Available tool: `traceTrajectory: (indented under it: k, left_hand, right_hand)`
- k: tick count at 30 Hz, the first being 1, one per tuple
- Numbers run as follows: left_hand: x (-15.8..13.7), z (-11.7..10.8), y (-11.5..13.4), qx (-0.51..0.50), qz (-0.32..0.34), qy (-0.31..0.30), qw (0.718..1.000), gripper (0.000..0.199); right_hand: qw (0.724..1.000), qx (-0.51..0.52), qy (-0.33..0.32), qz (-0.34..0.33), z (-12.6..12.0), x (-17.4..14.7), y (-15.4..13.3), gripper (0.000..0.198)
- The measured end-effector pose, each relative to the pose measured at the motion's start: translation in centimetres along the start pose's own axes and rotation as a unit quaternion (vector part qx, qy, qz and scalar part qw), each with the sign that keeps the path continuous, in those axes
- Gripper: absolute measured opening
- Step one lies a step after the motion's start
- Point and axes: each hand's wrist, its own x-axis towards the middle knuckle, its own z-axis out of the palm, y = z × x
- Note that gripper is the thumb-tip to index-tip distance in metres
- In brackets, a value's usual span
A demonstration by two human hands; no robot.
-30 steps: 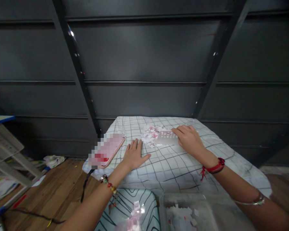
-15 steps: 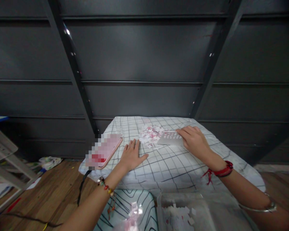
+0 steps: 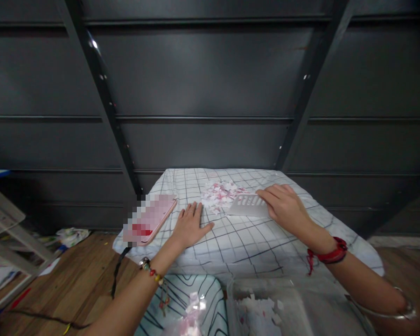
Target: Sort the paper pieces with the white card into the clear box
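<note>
On the white cloth with dark grid lines [image 3: 231,252] lies a loose heap of small white and pink paper scraps [image 3: 219,195]. My right hand [image 3: 285,207] pinches the right end of a flat white scraper-like piece with a row of slots [image 3: 248,205]. Its left end touches the near right side of the heap, and my fingers cover its other end. Spread flat on the cloth, my left hand [image 3: 192,225] holds nothing; its fingertips rest just left of the scraps. Left of that hand lies a pink-edged phone [image 3: 153,219], its face blurred out.
Below the cloth's near edge stands a clear plastic bin [image 3: 297,303] with paper scraps inside. Beside it, a clear bag with pink contents [image 3: 191,317] lies on a patterned cushion [image 3: 210,298]. A dark panelled wall [image 3: 203,74] rises behind. A cable [image 3: 117,273] hangs below the phone.
My right hand has drawn the slotted white piece slightly toward me and tilted it, uncovering more scraps on the heap's right side. My left hand stays flat in nearly the same spot.
</note>
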Motion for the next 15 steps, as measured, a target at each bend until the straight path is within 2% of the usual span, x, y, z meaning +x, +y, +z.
traceTrajectory:
  k: [9, 15]
  left_hand:
    - [0.0, 0.0, 0.0, -0.005, 0.006, 0.004, 1.0, 0.077]
    - [0.0, 0.0, -0.1, -0.032, 0.01, 0.015, 0.999, 0.073]
  right_hand:
    - [0.998, 0.03, 0.014, -0.049, -0.5, 0.9, -1.4, 0.032]
    - [0.999, 0.015, 0.021, -0.033, -1.0, 0.9, -1.3, 0.033]
